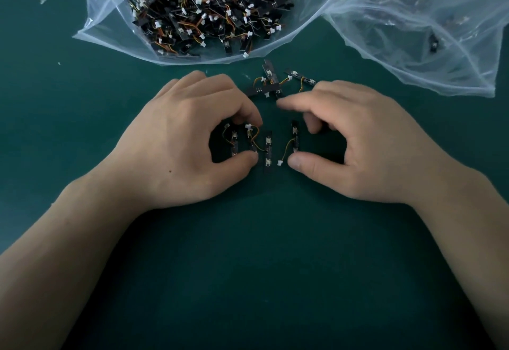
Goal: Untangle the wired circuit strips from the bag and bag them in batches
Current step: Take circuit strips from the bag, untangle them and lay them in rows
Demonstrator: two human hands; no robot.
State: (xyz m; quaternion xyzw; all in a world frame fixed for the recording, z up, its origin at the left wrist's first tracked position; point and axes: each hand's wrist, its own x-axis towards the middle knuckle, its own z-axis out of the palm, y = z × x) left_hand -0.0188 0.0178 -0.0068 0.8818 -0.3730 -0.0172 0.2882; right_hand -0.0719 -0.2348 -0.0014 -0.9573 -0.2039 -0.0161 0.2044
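Several black wired circuit strips (267,148) lie side by side on the green mat between my hands. My left hand (187,135) arches over the left ones, pinching one strip (252,140) end to end between forefinger and thumb. My right hand (358,140) hovers beside the rightmost strip (295,137): its thumb tip touches the mat by that strip's lower end, its forefinger points left, and it grips nothing. A small tangle of strips (271,82) lies just beyond my fingers. The big clear bag (110,19) at the back holds a heap of tangled strips.
A second clear bag (454,46) lies at the back right with a few strips dimly visible inside. Small white scraps (43,0) dot the green mat (261,253) at the far left.
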